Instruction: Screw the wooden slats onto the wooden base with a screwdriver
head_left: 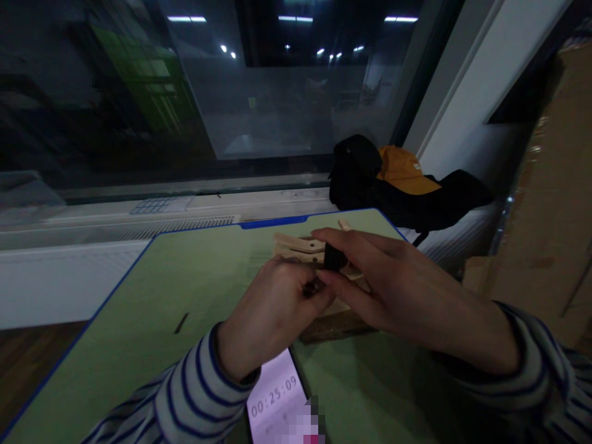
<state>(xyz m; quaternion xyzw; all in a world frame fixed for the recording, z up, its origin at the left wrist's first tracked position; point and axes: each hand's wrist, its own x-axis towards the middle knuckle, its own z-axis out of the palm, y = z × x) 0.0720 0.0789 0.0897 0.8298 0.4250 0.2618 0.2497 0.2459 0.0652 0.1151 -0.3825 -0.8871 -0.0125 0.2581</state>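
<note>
Dark window glass runs behind a green mat (139,296) with blue edging. On the mat's near edge a phone (277,401) shows a timer. Toward the far edge, the left hand (272,320) pinches something small against wooden pieces (300,246); the right hand (383,277) pinches a black part (333,256). Beyond the far right corner lies an orange cap (402,169) on a black bag (361,179).

The only legible writing is on the phone (277,401) lying on the green surface (139,320) below the person's wrists. Its lit, pale pink screen shows a timer reading "00:25:09" in dark digits, running at a slant across the display. The lower part of the screen is pixelated and cannot be read. The small patch on the orange cap (402,169) is too small to make out.
</note>
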